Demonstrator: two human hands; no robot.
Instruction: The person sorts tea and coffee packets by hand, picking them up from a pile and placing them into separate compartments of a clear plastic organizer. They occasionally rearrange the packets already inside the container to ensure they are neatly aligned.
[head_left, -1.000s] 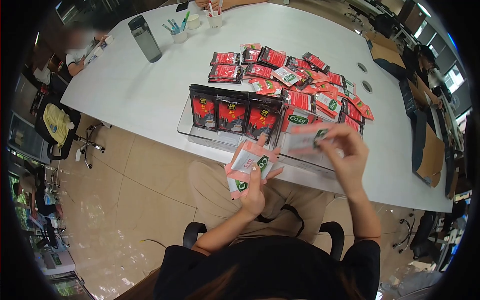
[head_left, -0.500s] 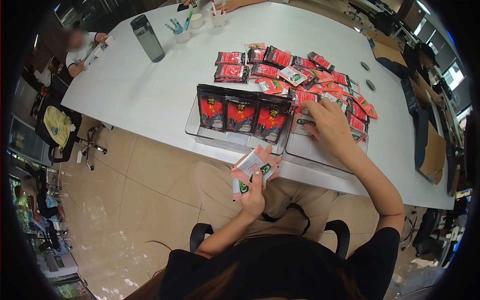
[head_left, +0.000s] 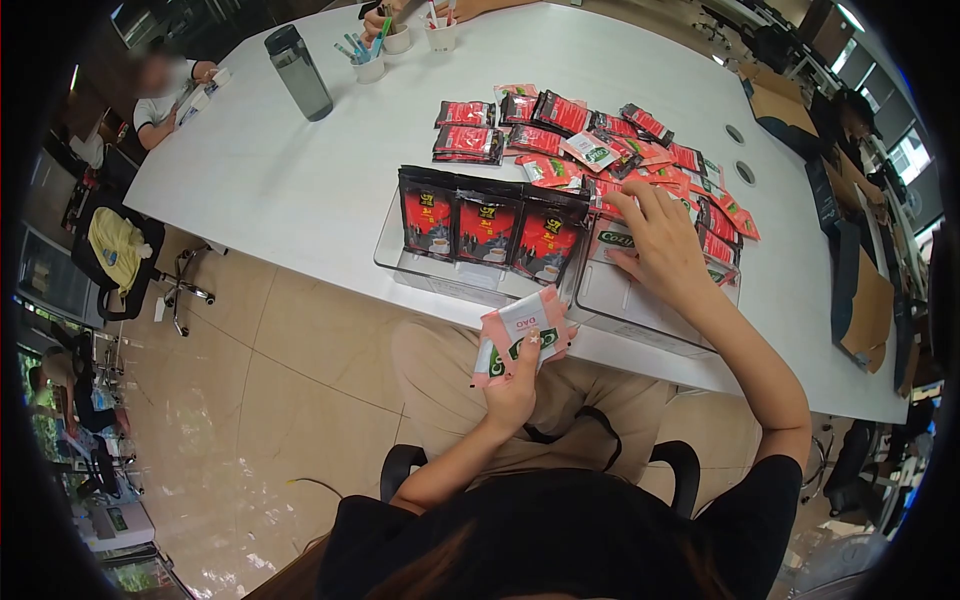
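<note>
At clear bin [head_left: 650, 312], right hand [head_left: 665, 245] half open by "Cozy" packet [head_left: 613, 239]; left hand [head_left: 513, 398] pinches packets [head_left: 524, 322], top "DAO".

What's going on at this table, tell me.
A seated person is handling Cozy sachets. The left hand holds several pink-and-white sachets; the right hand is at a Cozy sachet in the right clear box, though whether it grips it is unclear. Black-and-red packets stand in the left clear box, and mixed loose packets lie behind.

Glossy black-and-red foil sachets [head_left: 486, 232]; clear, smooth plastic bins [head_left: 640, 305].
</note>
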